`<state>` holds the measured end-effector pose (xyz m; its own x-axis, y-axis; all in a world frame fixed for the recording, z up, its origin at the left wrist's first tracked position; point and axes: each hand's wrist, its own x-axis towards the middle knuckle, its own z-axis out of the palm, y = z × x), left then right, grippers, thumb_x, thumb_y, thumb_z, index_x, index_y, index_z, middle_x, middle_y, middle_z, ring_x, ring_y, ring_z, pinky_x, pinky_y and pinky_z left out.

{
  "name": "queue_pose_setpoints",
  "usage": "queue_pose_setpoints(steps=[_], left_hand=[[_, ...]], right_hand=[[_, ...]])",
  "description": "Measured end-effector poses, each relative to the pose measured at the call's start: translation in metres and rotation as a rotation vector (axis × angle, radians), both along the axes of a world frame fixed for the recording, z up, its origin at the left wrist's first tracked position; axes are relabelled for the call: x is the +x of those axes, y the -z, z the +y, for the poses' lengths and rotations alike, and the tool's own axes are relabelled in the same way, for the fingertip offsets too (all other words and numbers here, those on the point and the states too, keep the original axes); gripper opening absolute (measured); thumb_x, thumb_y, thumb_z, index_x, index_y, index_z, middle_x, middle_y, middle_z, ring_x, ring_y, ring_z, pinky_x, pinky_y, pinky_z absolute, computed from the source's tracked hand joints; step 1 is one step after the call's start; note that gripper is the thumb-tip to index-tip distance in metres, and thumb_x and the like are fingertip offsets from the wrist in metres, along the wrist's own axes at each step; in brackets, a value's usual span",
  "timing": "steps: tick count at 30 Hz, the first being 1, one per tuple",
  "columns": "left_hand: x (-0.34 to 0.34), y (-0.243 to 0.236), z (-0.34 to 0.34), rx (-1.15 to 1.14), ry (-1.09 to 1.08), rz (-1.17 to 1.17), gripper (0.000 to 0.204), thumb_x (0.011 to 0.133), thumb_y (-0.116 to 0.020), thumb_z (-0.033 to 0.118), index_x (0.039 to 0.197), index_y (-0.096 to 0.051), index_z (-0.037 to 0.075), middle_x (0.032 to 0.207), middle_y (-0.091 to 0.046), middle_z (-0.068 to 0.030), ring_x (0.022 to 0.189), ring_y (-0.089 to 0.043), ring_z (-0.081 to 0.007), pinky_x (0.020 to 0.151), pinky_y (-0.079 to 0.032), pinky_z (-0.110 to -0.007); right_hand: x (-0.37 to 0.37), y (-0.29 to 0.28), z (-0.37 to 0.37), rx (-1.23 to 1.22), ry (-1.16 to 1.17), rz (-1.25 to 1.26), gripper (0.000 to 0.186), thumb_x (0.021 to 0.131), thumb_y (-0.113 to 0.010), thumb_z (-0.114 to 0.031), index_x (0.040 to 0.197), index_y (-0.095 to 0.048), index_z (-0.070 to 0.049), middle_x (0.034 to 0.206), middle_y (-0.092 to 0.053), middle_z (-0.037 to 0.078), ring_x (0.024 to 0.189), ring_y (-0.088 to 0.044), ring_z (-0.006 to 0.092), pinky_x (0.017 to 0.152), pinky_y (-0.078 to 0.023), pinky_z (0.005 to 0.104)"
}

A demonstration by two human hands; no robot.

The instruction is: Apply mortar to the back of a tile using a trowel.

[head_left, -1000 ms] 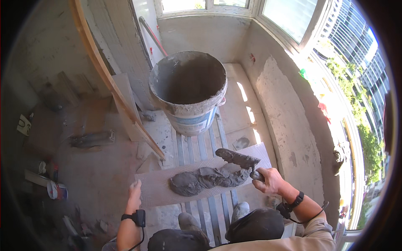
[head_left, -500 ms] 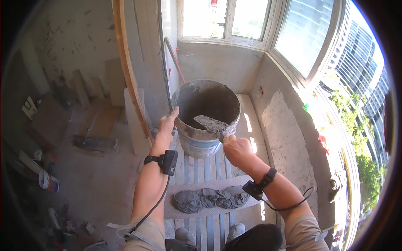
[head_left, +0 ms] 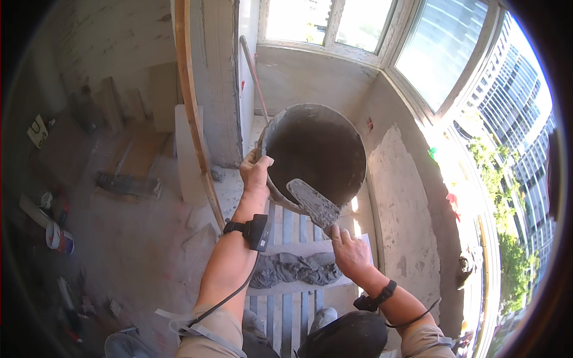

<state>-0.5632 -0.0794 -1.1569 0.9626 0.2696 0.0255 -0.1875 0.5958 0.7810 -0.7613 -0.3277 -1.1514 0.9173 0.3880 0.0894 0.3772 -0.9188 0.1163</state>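
Note:
A round bucket [head_left: 316, 140], its inside coated with grey mortar, is tipped so that its mouth faces me. My left hand [head_left: 255, 174] grips its left rim, thumb over the edge. In my right hand [head_left: 351, 249] is the handle of a trowel [head_left: 314, 204], whose mortar-smeared blade lies across the near rim, tip toward the inside. Below the bucket, a long heap of grey mortar [head_left: 292, 269] sits on a pale patterned tile [head_left: 279, 291]. My right forearm is to the right of the heap.
Metal slats [head_left: 288, 322] of a bench or platform run beneath the tile. A wooden post [head_left: 190, 89] stands at left, a low wall [head_left: 406, 203] under windows at right. Boards [head_left: 136, 156], a small white bucket [head_left: 58, 238] and debris lie on the left floor.
The bucket has been lifted and tilted, its mouth turning toward me and shifting right. My right hand and the trowel have moved down and slightly right, blade still at the rim.

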Motion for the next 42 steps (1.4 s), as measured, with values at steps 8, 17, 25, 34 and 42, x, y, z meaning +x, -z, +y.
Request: queue_pose_setpoints(steps=[8, 17, 25, 34, 42], left_hand=[[0.001, -0.018, -0.021, 0.068, 0.083, -0.020, 0.041, 0.070, -0.061, 0.001, 0.110, -0.061, -0.004, 0.095, -0.063, -0.0042, 0.082, -0.060, -0.0136, 0.078, -0.049, -0.027], [-0.019, -0.021, -0.051, 0.184, 0.158, -0.092, 0.047, 0.071, -0.057, 0.000, 0.118, -0.059, -0.004, 0.102, -0.064, -0.0044, 0.091, -0.061, -0.0147, 0.085, -0.048, -0.026], [-0.017, -0.026, -0.033, 0.105, 0.173, -0.083, 0.045, 0.070, -0.060, 0.001, 0.116, -0.062, -0.003, 0.097, -0.065, -0.0019, 0.085, -0.060, -0.0116, 0.077, -0.049, -0.024], [-0.063, -0.018, -0.057, 0.215, 0.296, -0.133, 0.063, 0.069, -0.058, -0.004, 0.132, -0.053, -0.004, 0.118, -0.064, -0.0064, 0.107, -0.060, -0.0173, 0.096, -0.045, -0.029], [-0.062, -0.010, -0.059, 0.177, 0.251, -0.094, 0.069, 0.068, -0.063, -0.003, 0.135, -0.049, -0.009, 0.121, -0.061, -0.0077, 0.104, -0.060, -0.0155, 0.090, -0.049, -0.027]], right_hand=[[-0.103, 0.014, -0.081, 0.105, 0.117, -0.104, 0.049, 0.084, -0.062, -0.012, 0.128, -0.050, 0.004, 0.096, -0.063, 0.014, 0.073, -0.066, 0.0280, 0.061, -0.052, 0.0405], [0.001, -0.074, -0.084, 1.715, 0.441, 0.896, 0.042, 0.100, -0.046, -0.047, 0.102, -0.052, -0.005, 0.069, -0.050, 0.003, 0.050, -0.043, 0.0132, 0.045, -0.037, 0.0288], [-0.098, 0.013, -0.118, 1.651, 0.504, 0.982, 0.050, 0.099, -0.043, -0.057, 0.086, -0.050, -0.009, 0.065, -0.044, -0.001, 0.049, -0.039, 0.0104, 0.045, -0.035, 0.0269], [-0.042, -0.155, -0.132, 0.444, 0.456, 0.502, 0.032, 0.096, -0.050, -0.029, 0.098, -0.060, 0.002, 0.067, -0.060, 0.015, 0.056, -0.063, 0.0200, 0.049, -0.048, 0.0365], [0.003, -0.125, -0.079, 0.706, 0.545, 1.167, 0.044, 0.101, -0.043, -0.035, 0.087, -0.059, 0.003, 0.066, -0.055, 0.008, 0.052, -0.056, 0.0166, 0.045, -0.046, 0.0310]])
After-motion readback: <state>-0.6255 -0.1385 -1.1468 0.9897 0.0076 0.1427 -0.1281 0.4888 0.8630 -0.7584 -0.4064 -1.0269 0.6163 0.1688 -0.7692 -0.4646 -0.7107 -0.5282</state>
